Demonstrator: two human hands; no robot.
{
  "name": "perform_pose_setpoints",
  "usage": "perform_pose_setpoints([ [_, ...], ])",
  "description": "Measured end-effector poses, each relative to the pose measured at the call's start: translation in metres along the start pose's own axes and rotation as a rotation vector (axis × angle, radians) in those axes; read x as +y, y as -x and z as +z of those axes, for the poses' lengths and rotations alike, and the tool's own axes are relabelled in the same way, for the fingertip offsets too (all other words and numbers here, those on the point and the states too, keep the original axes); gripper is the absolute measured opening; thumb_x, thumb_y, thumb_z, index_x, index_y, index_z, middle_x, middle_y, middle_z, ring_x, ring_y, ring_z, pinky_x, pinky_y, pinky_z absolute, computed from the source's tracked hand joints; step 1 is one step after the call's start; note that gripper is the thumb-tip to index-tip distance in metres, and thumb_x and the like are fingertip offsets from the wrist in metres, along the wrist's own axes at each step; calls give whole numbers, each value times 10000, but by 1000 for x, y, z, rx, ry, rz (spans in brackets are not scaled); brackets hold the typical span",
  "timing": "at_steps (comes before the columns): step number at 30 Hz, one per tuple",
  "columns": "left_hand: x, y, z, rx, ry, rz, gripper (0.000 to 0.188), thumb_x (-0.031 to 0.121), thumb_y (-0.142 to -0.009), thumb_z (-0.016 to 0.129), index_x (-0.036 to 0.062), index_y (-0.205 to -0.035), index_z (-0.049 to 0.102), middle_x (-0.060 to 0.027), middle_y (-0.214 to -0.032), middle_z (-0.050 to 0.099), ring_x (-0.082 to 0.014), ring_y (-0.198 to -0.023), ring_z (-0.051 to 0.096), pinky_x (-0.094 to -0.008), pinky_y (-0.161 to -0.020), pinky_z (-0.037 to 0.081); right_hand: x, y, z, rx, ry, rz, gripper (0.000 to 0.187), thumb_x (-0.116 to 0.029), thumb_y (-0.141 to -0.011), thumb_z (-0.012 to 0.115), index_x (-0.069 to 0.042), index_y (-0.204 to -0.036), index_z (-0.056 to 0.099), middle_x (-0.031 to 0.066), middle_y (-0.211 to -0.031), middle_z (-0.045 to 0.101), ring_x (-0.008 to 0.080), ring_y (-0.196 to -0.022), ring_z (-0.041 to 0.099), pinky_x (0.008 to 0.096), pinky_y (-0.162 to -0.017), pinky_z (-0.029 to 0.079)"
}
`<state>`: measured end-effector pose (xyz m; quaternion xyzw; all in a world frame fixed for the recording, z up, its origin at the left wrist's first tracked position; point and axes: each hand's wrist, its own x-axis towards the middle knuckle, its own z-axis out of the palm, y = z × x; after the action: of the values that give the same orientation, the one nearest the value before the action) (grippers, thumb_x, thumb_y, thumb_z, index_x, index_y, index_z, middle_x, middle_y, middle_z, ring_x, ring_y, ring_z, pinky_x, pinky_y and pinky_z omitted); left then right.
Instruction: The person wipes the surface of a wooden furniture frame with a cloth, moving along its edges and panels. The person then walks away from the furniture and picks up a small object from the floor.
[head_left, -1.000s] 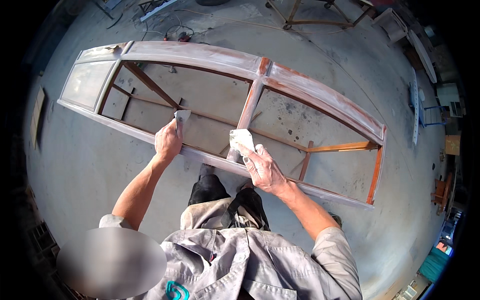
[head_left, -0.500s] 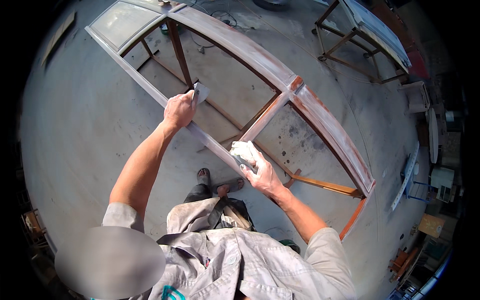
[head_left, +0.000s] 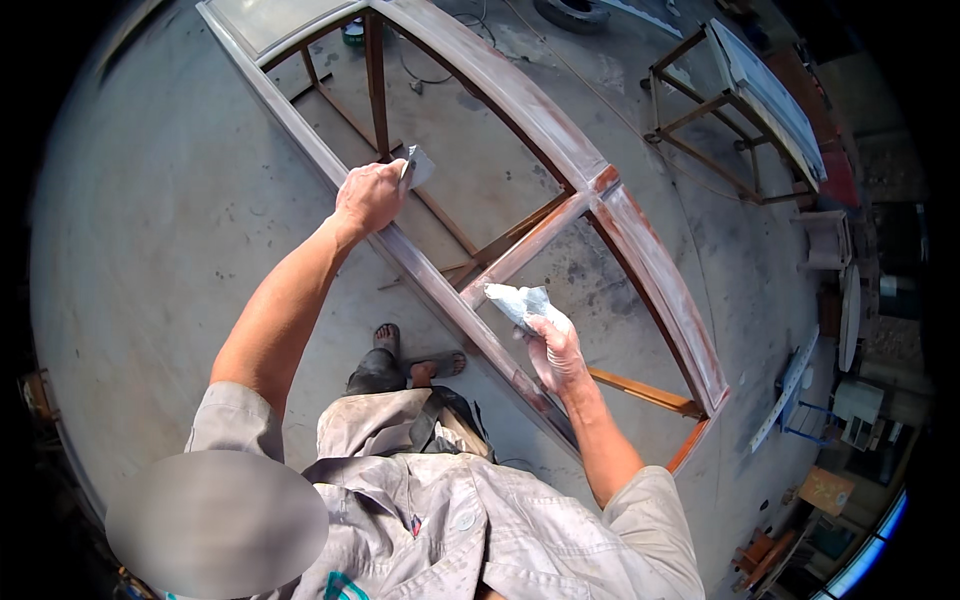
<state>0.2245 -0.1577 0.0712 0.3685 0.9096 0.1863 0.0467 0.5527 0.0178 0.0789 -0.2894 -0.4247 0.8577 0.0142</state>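
The long, curved door-like frame (head_left: pixel 532 237) runs diagonally before me, its surface streaked white over reddish brown. My left hand (head_left: pixel 372 195) is closed at its near rail, gripping a thin, pale grey flat piece (head_left: pixel 420 168) that sticks out past the fingers over an opening. Whether that piece is a scraper or a folded sheet I cannot tell. On the right, my right hand (head_left: pixel 555 352) pinches a crumpled whitish sheet (head_left: pixel 520 302) above the frame's lower opening, near the crossbar. White dust or paste coats the fingers of this hand.
Wooden stand bars (head_left: pixel 645 392) show beneath the frame. A wheeled rack (head_left: pixel 735 115) with a pale panel stands at the far right, and a tyre (head_left: pixel 570 14) lies at the far edge. Cables (head_left: pixel 430 78) lie on the concrete floor. Tools and boards line the right side.
My right hand has lifted off the near rail and moved right, its whitish sheet now in fuller view. The left hand stays near the same rail, slightly farther right in view.
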Motion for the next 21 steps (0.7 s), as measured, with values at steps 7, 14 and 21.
perform_pose_setpoints([
  [7,-3,-3,5,1,-14,9,291,277,-1039,490,46,-942,637,-224,-857,716,-428,-869,697,-538,-805,549,1,-21,47,57,916,-401,361,-137,-990,631,-36,-1336,643,143,-1167,718,255,-1013,633,344,-885,480],
  [14,-6,-1,6,-50,-27,-16,211,229,-1001,519,55,-963,634,-220,-852,712,-432,-876,695,-536,-802,546,-9,-1,44,-162,1314,-603,426,-9,-907,644,-49,-1331,639,213,-1264,637,397,-1154,575,476,-1057,411],
  [21,-3,0,3,-14,11,-29,214,235,-1008,529,50,-939,613,-220,-839,706,-440,-874,688,-546,-786,540,-51,-70,0,-455,1538,-853,582,-76,-884,677,-161,-1454,600,42,-1425,659,418,-1517,357,645,-1262,174],
])
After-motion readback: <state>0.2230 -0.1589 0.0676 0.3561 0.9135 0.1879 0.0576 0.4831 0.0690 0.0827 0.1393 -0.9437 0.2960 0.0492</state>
